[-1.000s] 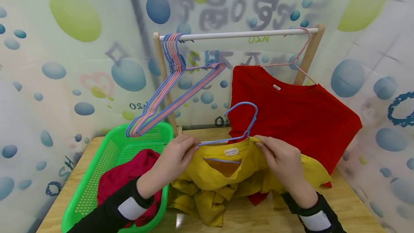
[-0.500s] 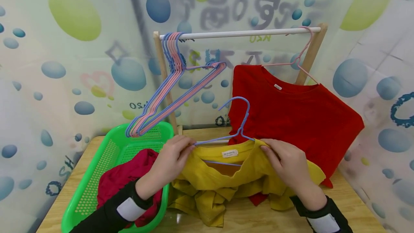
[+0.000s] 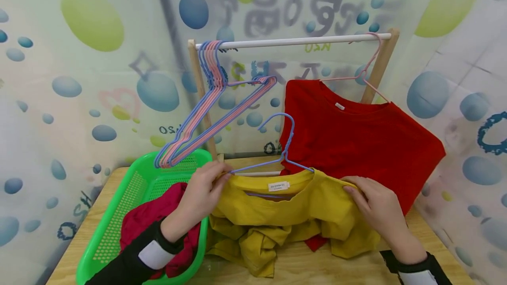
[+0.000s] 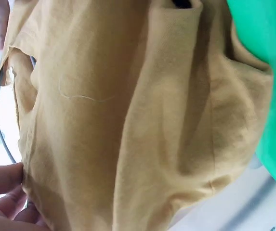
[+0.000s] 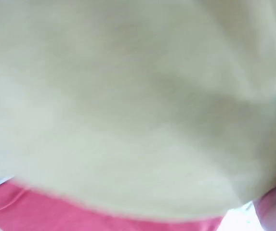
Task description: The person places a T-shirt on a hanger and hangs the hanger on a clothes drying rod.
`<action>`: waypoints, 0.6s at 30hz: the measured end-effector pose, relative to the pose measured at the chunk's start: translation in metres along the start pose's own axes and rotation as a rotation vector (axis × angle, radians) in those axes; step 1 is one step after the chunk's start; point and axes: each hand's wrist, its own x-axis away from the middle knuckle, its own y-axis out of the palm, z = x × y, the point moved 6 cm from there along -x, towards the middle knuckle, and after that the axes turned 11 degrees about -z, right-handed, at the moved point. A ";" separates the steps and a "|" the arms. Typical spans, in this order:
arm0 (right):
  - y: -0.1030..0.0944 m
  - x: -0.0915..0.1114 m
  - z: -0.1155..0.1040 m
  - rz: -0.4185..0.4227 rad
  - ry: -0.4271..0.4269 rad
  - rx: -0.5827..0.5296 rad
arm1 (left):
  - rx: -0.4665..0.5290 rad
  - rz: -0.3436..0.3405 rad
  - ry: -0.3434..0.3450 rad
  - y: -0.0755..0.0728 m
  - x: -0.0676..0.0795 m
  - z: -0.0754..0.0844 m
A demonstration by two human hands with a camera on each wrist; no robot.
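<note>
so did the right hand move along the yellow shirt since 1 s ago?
Yes. The right hand slid rightward along the yellow shirt, away from the neck label, toward the shoulder.

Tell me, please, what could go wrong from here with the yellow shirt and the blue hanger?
The left hand pinches the yellow shirt at the end of the blue hanger, whose left arm shows bare; the collar could slip off that side. The right hand holds only the cloth of the other shoulder, so the shirt might sit crooked. The hook stands near the red shirt and may snag it.
</note>
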 end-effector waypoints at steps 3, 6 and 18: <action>0.000 0.008 0.009 0.006 0.041 -0.016 | 0.000 0.011 -0.029 -0.001 0.002 -0.003; -0.001 0.015 0.017 0.054 0.044 -0.033 | -0.016 0.024 -0.043 -0.002 0.003 -0.006; -0.032 0.019 0.025 0.418 0.059 -0.109 | -0.074 0.032 -0.047 -0.002 0.005 -0.006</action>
